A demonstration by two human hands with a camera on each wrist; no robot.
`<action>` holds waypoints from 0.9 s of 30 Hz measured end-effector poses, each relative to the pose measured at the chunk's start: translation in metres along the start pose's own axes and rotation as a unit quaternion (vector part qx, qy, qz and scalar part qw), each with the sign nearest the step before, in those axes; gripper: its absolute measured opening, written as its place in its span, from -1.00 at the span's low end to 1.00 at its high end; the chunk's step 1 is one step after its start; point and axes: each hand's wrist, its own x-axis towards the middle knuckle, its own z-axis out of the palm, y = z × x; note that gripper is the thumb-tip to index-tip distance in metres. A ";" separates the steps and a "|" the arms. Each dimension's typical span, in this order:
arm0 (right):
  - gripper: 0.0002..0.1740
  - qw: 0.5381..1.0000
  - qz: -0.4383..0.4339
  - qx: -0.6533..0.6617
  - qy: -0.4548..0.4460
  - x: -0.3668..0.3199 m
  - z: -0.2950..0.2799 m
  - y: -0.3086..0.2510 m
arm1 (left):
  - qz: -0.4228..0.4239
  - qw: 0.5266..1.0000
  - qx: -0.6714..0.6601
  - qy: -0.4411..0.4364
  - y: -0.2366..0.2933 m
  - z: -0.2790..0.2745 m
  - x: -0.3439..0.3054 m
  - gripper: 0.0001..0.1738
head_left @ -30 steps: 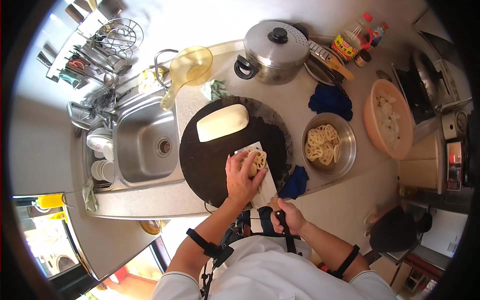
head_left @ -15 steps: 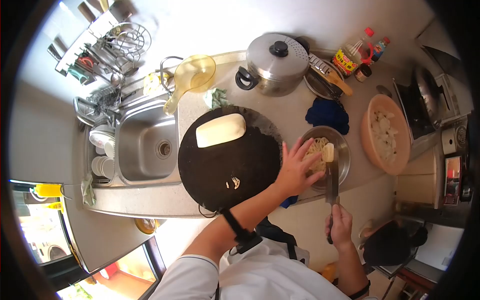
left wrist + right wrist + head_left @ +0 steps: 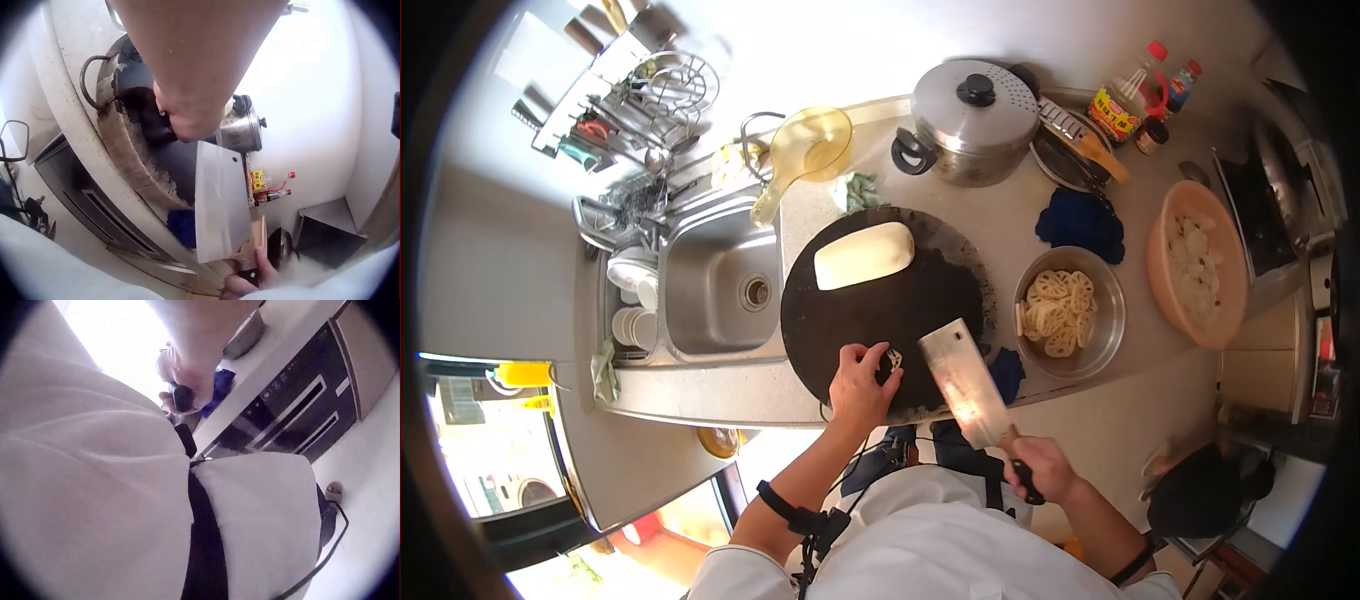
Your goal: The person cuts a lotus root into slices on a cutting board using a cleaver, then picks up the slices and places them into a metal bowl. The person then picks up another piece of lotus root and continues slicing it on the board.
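My left hand (image 3: 863, 388) is low on the round black chopping board (image 3: 830, 330), thumb and fingers curled around small lotus root scraps (image 3: 894, 359). In the left wrist view the forearm hides these fingertips. With my right hand (image 3: 1045, 468) I grip the dark handle of a cleaver (image 3: 967, 385), its broad blade angled over the board's right front edge. The right wrist view shows the fingers wrapped round the handle end (image 3: 182, 397). A peeled pale lotus root piece (image 3: 865, 256) lies at the back of the board. Lotus root slices (image 3: 1058, 305) fill a steel bowl (image 3: 1116, 345) to the right.
Left of the board is a sink (image 3: 710, 340) with dishes beside it. Behind stand a lidded steel pot (image 3: 975, 130) and a yellow ladle (image 3: 810, 145). Blue cloths (image 3: 1080, 225) and a pink basin (image 3: 1165, 290) of pale pieces are on the right.
Both hands were at the steel bowl with lotus root on the blade. The left hand has returned to the scraps on the board; the cleaver has moved left, away from the bowl.
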 end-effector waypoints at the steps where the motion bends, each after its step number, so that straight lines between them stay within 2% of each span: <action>1: -0.58 1.000 0.006 -0.004 -0.002 0.007 0.000 0.008 | 0.024 1.000 -0.004 0.019 -0.003 0.004 0.000 -0.53; 3: -0.45 0.996 0.064 0.065 0.008 0.021 0.001 0.024 | 0.019 0.999 -0.024 0.017 -0.010 0.006 0.000 -0.56; 4: -0.45 0.996 0.068 0.063 0.007 0.026 -0.001 0.030 | 0.021 0.999 -0.043 0.017 -0.012 0.005 0.000 -0.60; 6: -0.30 0.986 0.091 0.131 -0.050 0.034 -0.010 0.039 | 0.017 0.998 -0.053 0.014 -0.012 0.003 0.000 -0.63; 7: -0.30 0.986 0.092 0.130 -0.050 0.040 -0.011 0.043 | 0.016 0.998 -0.062 0.010 -0.012 0.002 0.000 -0.66; 9: -0.22 0.975 0.131 0.131 -0.120 0.054 -0.010 0.047 | 0.027 0.996 -0.083 0.012 -0.015 0.002 0.001 -0.69; 13: -0.23 0.972 0.134 0.143 -0.127 0.068 0.004 0.042 | 0.025 0.984 -0.172 0.034 -0.023 0.007 0.005 -0.76; 16: -0.24 0.972 0.122 0.131 -0.153 0.068 0.008 0.038 | 0.015 0.981 -0.186 0.045 -0.019 0.004 0.007 -0.77; 20: -0.26 0.984 0.094 0.134 -0.073 0.033 0.006 0.028 | 0.035 0.963 -0.264 0.038 0.012 0.004 0.016 -0.76; 22: -0.27 0.988 0.071 0.126 -0.048 0.000 -0.003 0.026 | 0.106 0.953 -0.285 0.002 0.044 0.011 0.024 -0.77; 24: -0.30 0.984 0.026 0.175 0.034 -0.036 -0.016 0.027 | 0.166 0.925 -0.340 -0.030 0.083 0.030 0.034 -0.74; 25: -0.30 0.984 0.021 0.172 0.041 -0.053 -0.026 0.032 | 0.180 0.915 -0.355 -0.062 0.104 0.037 0.037 -0.74; 27: -0.35 0.976 -0.054 0.193 0.082 -0.083 -0.042 0.040 | 0.246 0.892 -0.369 -0.085 0.137 0.063 0.050 -0.74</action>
